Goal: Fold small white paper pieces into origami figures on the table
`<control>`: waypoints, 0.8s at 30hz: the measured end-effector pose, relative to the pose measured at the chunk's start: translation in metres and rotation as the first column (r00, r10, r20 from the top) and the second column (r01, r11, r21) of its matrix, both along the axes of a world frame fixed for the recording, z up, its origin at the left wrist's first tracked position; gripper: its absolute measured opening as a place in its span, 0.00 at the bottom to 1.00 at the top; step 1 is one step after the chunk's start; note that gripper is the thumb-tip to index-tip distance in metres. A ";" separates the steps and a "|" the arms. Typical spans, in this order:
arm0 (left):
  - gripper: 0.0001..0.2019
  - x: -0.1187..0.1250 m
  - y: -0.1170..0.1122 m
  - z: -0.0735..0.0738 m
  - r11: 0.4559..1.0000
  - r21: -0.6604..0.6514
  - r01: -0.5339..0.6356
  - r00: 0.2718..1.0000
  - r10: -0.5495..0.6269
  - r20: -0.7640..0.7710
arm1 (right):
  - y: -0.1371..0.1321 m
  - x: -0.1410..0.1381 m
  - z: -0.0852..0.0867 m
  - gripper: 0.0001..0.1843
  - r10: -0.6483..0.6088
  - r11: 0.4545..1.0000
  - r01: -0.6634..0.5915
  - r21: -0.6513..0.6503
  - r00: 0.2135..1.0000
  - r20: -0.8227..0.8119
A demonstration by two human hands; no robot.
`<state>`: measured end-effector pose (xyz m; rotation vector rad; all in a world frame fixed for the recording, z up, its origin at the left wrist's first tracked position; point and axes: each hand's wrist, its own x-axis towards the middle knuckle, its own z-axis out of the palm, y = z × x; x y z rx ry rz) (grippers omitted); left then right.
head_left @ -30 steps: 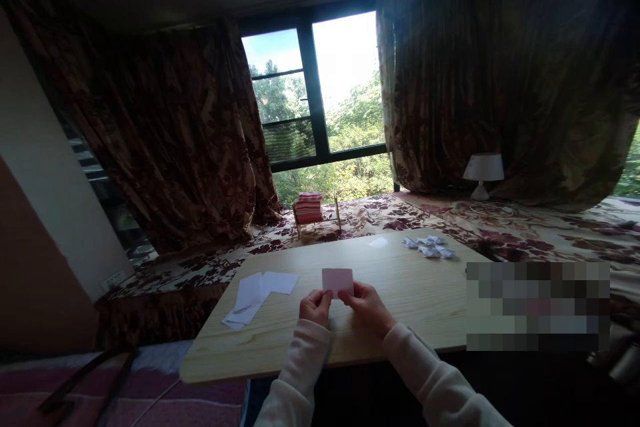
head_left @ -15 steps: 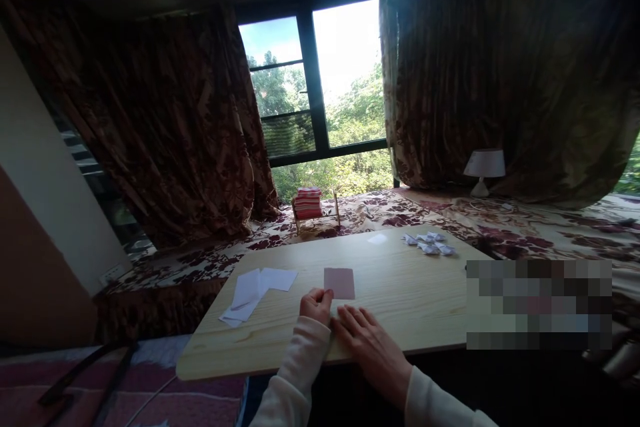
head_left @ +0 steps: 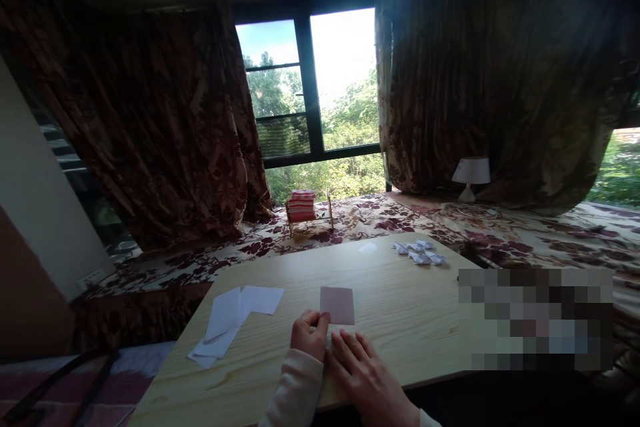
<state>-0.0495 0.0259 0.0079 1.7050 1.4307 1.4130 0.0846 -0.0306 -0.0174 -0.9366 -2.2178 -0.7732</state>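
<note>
A small square sheet of paper (head_left: 337,305), pinkish-grey in the shade, stands out above the light wooden table (head_left: 400,320). Its lower left corner is pinched by my left hand (head_left: 309,333), thumb on top and fingers curled. My right hand (head_left: 363,370) lies flat on the tabletop just below the sheet, fingers stretched out and holding nothing. Several white paper sheets (head_left: 225,320) overlap on the table to the left of my hands. Toward the back right sits a group of small folded white paper pieces (head_left: 419,252).
Behind the table, a small rack (head_left: 330,212) with a stack of red-and-white striped cloth (head_left: 302,205) stands on a flower-patterned ledge. A white lamp (head_left: 470,177) is farther right. Dark curtains (head_left: 190,120) flank the window. A blurred patch covers the table's right end.
The view has shifted slightly, so the table and hands appear lower and nearer. My left hand keeps its pinch on the square sheet; my right hand stays flat.
</note>
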 end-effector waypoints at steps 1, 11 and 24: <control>0.16 -0.001 -0.003 0.002 1.000 0.010 0.006 1.000 -0.006 0.005 | -0.001 -0.002 -0.003 0.20 -0.001 0.999 0.001 0.035 1.000 -0.013; 0.16 -0.004 -0.024 0.011 0.998 0.019 0.059 0.997 -0.060 0.053 | -0.008 -0.017 -0.025 0.16 -0.033 0.994 0.042 0.102 0.996 -0.087; 0.19 -0.013 -0.027 0.016 0.987 0.112 -0.113 0.977 0.090 0.192 | 0.016 0.027 0.062 0.20 -0.163 0.630 -0.558 -0.540 0.585 -0.795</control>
